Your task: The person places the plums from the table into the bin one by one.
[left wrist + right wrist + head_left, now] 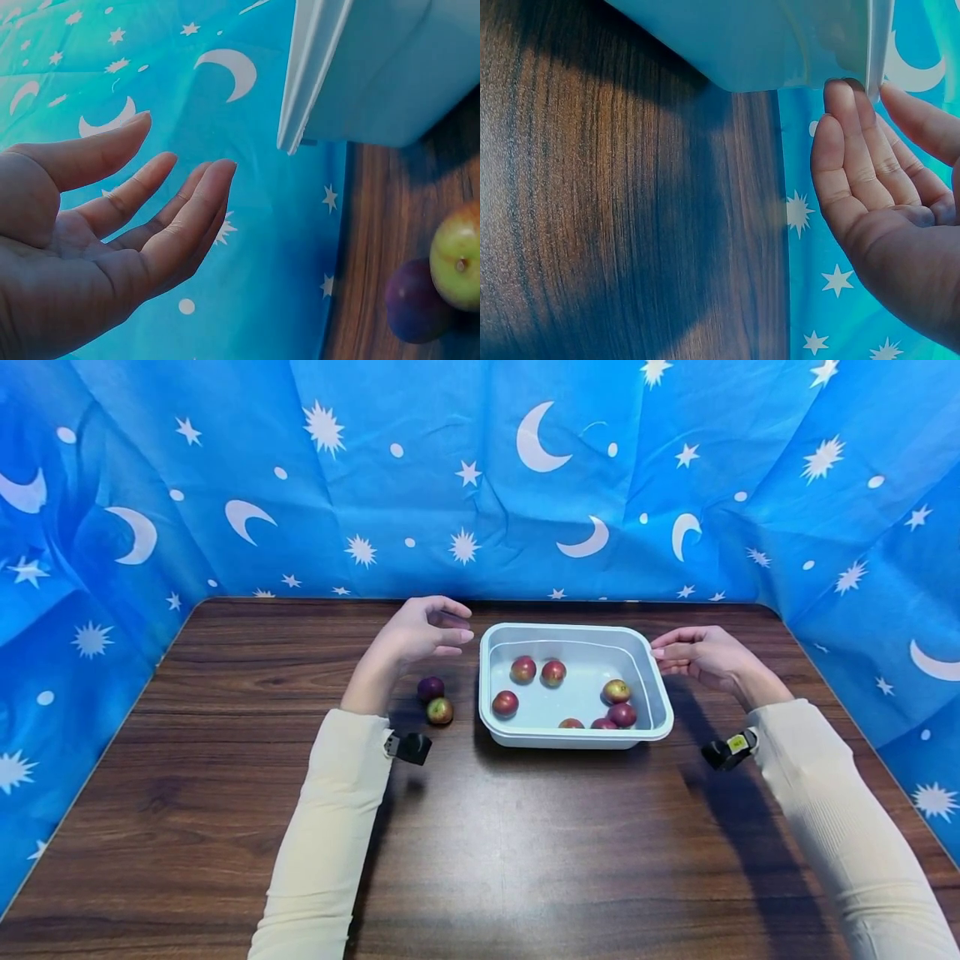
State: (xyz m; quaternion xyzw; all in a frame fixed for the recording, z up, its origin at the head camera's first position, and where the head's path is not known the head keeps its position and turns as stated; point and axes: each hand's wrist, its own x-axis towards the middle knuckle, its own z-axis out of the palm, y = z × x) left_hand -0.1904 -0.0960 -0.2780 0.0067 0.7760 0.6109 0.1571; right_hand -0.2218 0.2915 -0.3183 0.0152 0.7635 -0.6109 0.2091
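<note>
A pale tub (pixel 576 731) is being kept near the far edge of the table (pixel 225 827), right of its middle, with six reddish fruits (pixel 523 669) lying in it. The left hand (pixel 423 631) is being held just beside the tub's left wall, fingers (pixel 187 214) straight and loosely spread, nothing being gripped. The right hand (pixel 701 656) is being held at the tub's far right corner, straight fingertips (pixel 840 94) being laid against the rim. Two fruits (pixel 435 700) are being left on the table beside the left wrist.

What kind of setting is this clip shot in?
Probably a staged recording booth, not a kitchen: a wooden table walled in by blue moon-and-star cloth, with only a tub of fruit.
</note>
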